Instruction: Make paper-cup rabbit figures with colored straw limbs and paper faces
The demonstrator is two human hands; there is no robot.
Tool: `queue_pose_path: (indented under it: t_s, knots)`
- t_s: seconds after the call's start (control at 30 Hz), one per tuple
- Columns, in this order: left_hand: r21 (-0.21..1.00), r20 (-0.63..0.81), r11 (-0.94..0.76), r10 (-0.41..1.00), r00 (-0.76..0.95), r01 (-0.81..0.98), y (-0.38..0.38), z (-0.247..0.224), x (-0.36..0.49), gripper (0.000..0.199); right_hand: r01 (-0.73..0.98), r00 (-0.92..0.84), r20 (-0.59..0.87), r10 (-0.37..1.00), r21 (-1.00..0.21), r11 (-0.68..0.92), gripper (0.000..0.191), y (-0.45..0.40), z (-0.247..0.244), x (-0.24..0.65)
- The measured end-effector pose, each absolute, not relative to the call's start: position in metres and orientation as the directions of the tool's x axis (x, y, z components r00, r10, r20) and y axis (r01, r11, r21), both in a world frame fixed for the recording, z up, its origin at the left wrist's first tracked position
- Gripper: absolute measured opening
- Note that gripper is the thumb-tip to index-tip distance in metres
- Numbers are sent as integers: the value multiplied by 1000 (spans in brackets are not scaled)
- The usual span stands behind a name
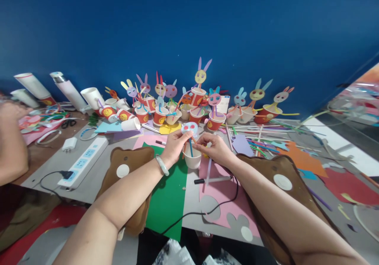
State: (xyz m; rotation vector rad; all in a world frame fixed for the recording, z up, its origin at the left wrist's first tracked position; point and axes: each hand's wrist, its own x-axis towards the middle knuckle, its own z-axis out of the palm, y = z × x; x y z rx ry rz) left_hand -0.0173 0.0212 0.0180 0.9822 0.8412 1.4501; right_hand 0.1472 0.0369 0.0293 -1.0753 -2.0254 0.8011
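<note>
A light-blue paper face (189, 128) with red eyes sits over a white paper cup (193, 162). A blue stick (191, 148) runs down from the face into the cup. My left hand (176, 146) is closed, its thumb and fingers pinching the lower edge of the face by the stick. On the other side my right hand (215, 148) is closed in a pinch at a thin orange stick (194, 140) beneath the face; its fingertips partly hide it. Under the cup lie green paper (167, 194) and pink paper (227, 205) with round cutouts.
Behind the cup stand several paper cups with rabbit faces (200, 76) along the blue wall. A power strip (84, 162) is at left, and brown cushions (130, 166) lie under my forearms. A black marker (213, 180) and a cable (219, 207) lie in front. Another person's arm (12, 142) is far left.
</note>
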Motion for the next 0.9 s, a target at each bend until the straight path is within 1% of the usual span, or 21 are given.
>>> queue_pose_path:
  t_s: [0.27,0.4,0.47,0.67,0.73,0.9]
  knots:
    - [926,136,-127,991,2,-356,20,18,-19,43,414,-397,304,866,-783,465,37,38,28,146]
    - [904,143,-112,989,45,-412,21,18,-20,49,401,-323,316,892,-808,431,39,41,30,147]
    - [909,142,-107,988,58,-402,21,17,-21,50,388,-285,304,909,-830,400,39,42,30,147]
    - [939,118,-42,972,203,-342,22,14,-21,34,366,-261,307,915,-846,388,40,42,30,148]
    - [947,112,-34,967,227,-319,22,13,-20,30,374,-256,299,919,-847,379,37,43,30,148]
    - [942,21,62,970,244,-329,22,11,-18,31,364,-250,295,922,-854,372,33,43,30,148]
